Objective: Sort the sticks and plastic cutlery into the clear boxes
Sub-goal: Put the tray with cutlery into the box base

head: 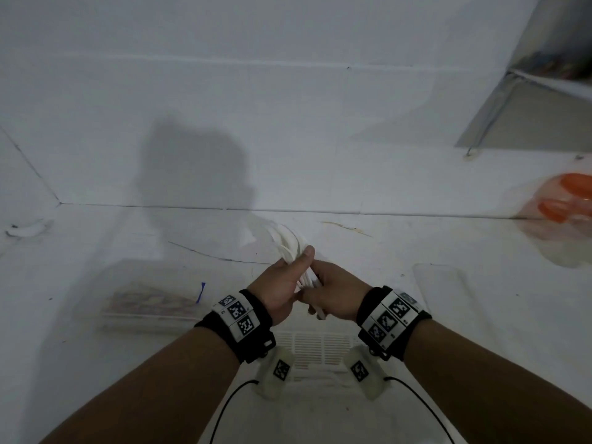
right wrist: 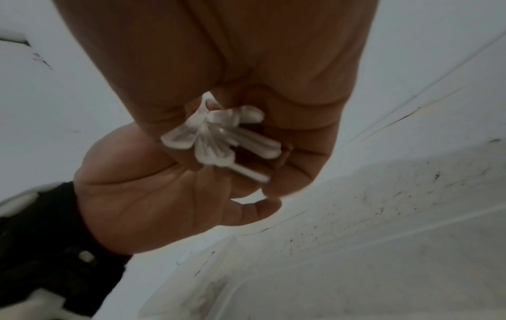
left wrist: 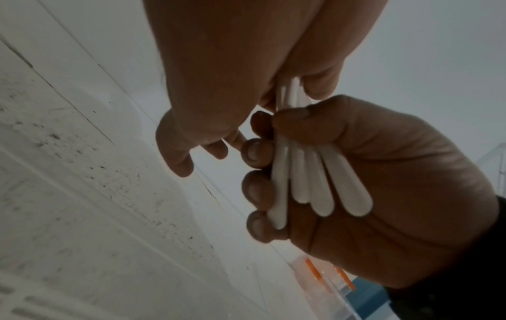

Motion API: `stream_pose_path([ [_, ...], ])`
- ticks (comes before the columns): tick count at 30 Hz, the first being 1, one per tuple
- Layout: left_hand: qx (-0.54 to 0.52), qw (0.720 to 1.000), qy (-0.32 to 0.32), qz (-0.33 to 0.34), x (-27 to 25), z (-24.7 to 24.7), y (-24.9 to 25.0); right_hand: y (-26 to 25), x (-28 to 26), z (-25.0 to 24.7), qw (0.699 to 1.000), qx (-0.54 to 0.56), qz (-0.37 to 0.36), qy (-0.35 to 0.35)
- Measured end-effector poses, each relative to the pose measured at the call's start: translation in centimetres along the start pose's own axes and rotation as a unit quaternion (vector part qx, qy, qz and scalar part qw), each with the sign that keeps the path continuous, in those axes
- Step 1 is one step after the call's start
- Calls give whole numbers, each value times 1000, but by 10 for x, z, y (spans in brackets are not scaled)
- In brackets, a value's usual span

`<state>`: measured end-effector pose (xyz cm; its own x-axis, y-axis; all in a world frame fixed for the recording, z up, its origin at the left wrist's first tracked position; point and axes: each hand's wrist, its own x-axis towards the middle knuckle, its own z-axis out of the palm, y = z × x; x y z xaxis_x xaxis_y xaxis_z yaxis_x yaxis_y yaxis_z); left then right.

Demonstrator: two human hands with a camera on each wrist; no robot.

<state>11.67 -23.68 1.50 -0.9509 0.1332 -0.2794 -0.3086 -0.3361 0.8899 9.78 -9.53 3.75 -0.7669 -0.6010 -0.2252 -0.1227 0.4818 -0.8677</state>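
Now, square up the cutlery (head: 290,248) before carrying it anywhere. Gripped from both sides at present: handles clenched in the curled fingers of the right hand (head: 339,293), upper part pinched under the thumb of the left hand (head: 278,290), the whole bundle held in the air above the table (head: 416,238), just past the basket (head: 315,344). Tap the handle ends level (fanned out unevenly in the left wrist view), then release with one hand only, never both. Check the kind first: spoons or forks, too blurred to tell here. Steer clear of the left box (head: 150,306), apparently filled with coloured sticks. Choose instead between the right box (head: 439,283) and the far box (head: 563,200) with orange pieces inside. Lower flat, handles together, rather than dropping from height, since light plastic probably bounces and scatters
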Motion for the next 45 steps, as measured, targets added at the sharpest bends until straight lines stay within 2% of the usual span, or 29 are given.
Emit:
stream_pose_path([
  [4,9,1000,22,-14,-5,12,-4,6,-13,-4,999,-30,-12,22],
  [9,106,993,-27,-35,-22,2,-2,16,-35,-20,995,-93,34,23],
  [12,139,989,58,-5,-32,-26,2,27,-45,-36,978,-199,52,12],
  [14,226,965,130,34,-40,-50,0,34,-48,-35,959,-272,74,-28],
  [16,364,914,167,64,-48,-72,-9,39,-49,-24,941,-320,89,-65],
  [18,478,865,140,58,-53,-89,-23,42,-46,-9,929,-346,94,-90],
  [19,509,852,118,38,-54,-94,-30,42,-44,-1,924,-358,98,-98],
  [21,521,850,78,-1,-57,-95,-40,43,-37,11,909,-387,108,-114],
  [23,524,850,44,-5,-59,-90,-46,43,-31,20,892,-415,122,-131],
  [26,556,831,15,18,-60,-84,-52,40,-26,27,871,-446,139,-151],
  [29,573,819,12,17,-61,-83,-56,38,-23,32,861,-464,141,-154],
  [33,626,779,-8,-11,-62,-80,-62,37,-18,39,844,-490,137,-169],
  [37,661,750,-3,-12,-61,-79,-65,38,-18,34,856,-481,117,-149],
  [42,691,722,7,-25,-60,-73,-62,37,-34,2,907,-400,109,-78],
  [44,727,686,35,-5,-63,-66,-58,41,-46,-14,906,-407,103,-49],
  [45,747,663,50,31,-64,-62,-55,42,-52,-20,903,-414,104,-45],
])
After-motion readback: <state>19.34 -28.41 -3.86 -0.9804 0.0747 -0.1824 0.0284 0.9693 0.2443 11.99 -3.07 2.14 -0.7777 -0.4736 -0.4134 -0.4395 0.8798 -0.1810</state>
